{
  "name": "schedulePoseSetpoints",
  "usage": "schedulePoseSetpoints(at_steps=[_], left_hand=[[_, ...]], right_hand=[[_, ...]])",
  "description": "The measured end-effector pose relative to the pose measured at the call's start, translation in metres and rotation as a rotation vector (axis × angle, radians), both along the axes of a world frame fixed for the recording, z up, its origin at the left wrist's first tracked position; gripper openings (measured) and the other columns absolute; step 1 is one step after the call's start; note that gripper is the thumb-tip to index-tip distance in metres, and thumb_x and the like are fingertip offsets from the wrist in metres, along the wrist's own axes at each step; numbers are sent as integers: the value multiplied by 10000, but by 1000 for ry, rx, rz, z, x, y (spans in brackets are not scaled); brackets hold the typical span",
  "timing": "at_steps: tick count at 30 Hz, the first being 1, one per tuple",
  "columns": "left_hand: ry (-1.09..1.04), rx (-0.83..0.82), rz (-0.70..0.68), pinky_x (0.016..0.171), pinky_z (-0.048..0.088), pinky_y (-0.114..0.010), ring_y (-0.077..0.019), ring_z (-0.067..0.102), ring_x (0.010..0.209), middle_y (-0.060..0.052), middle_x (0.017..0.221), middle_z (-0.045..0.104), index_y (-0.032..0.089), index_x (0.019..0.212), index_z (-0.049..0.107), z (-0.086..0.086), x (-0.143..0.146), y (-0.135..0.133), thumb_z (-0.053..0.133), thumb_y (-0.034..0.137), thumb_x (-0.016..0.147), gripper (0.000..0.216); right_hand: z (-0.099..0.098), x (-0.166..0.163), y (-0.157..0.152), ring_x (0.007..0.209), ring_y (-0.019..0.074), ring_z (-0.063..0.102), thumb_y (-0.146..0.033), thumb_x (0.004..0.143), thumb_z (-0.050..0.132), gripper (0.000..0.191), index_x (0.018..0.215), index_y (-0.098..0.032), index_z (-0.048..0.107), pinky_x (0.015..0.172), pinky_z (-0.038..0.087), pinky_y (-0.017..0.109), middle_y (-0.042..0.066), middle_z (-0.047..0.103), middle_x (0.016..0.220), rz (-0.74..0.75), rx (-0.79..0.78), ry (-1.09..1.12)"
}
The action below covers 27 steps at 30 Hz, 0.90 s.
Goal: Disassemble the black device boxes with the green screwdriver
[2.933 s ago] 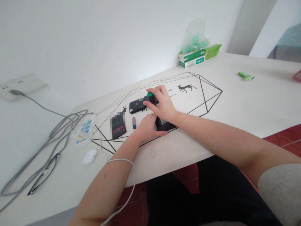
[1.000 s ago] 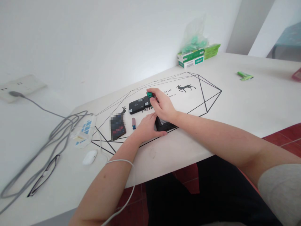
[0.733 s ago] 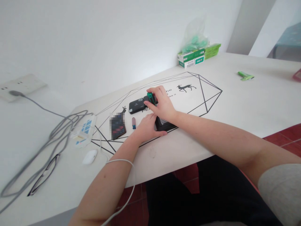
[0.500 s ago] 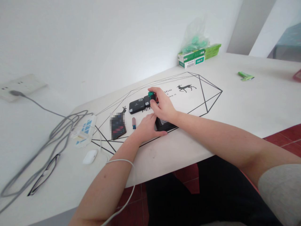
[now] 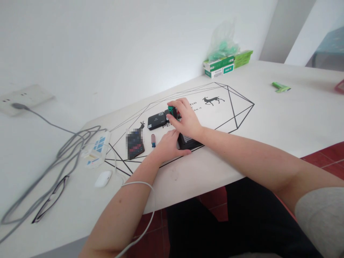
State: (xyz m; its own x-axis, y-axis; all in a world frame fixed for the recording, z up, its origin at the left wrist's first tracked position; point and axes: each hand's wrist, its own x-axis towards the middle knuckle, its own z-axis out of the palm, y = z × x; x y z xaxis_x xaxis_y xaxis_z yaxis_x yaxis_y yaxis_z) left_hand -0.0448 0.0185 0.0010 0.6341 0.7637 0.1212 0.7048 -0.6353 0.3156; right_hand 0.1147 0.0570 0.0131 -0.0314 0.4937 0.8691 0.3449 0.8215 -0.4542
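Note:
My right hand (image 5: 188, 120) is closed round the green-and-black handle of a screwdriver (image 5: 171, 111), which stands roughly upright; its lower end is hidden by the hands. Under that hand lies a black rectangular device (image 5: 189, 142) with a pale label, partly covered. My left hand (image 5: 170, 145) grips the device's left end, thumb along the near side and fingers at the far side. A small screwdriver (image 5: 153, 140) with a reddish and blue handle lies left of my left hand. Beyond the hands is a black flat box (image 5: 156, 121), with another dark piece beside it, mostly hidden.
A phone (image 5: 135, 145), a white earbud case (image 5: 103, 178), glasses (image 5: 51, 200) and a power strip (image 5: 99, 148) with looped grey cable lie to the left. Green-and-white boxes (image 5: 219, 66) stand by the wall under a plastic bag (image 5: 223, 43). A green packet (image 5: 281, 87) lies far right.
My right hand has shifted slightly left, and its fingers have turned on the screwdriver handle, showing more of its side. My left hand and the device stay in place.

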Motion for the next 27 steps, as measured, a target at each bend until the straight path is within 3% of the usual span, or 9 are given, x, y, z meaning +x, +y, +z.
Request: schedulePoseSetpoints(at_steps=[10,19,24,27], left_hand=[[0,-3,-1,1134,436,-584,-441,543,1353,-203,1506,575,151,1513,476,0,-1,0,830,628,758,960],[14,-17,21,1143,430,-578,-443,535,1364,-200,1516,568,149,1496,492,0,0,0,839,639,748,960],[4,-6,6,1117,448,-570,-436,552,1332,-196,1499,581,150,1519,471,2,1,-1,827,632,765,963],[2,-7,6,1113,448,-576,-437,555,1329,-190,1496,584,167,1522,470,2,0,-1,822,642,765,961]], right_hand=[[-1,1,3,1165,265,615,-143,935,457,414,1343,-201,509,1010,572,478,130,641,1213,2,35,-14],[-5,2,4,1169,259,624,-172,975,366,438,1387,-211,511,1055,550,496,129,660,1287,48,0,-27],[-2,0,3,1088,270,590,-355,987,562,344,1302,-222,596,992,571,498,117,579,1161,-9,-9,-16],[-3,-1,3,1031,259,586,-354,979,586,361,1316,-225,594,950,583,479,97,564,1098,-19,-33,-19]])
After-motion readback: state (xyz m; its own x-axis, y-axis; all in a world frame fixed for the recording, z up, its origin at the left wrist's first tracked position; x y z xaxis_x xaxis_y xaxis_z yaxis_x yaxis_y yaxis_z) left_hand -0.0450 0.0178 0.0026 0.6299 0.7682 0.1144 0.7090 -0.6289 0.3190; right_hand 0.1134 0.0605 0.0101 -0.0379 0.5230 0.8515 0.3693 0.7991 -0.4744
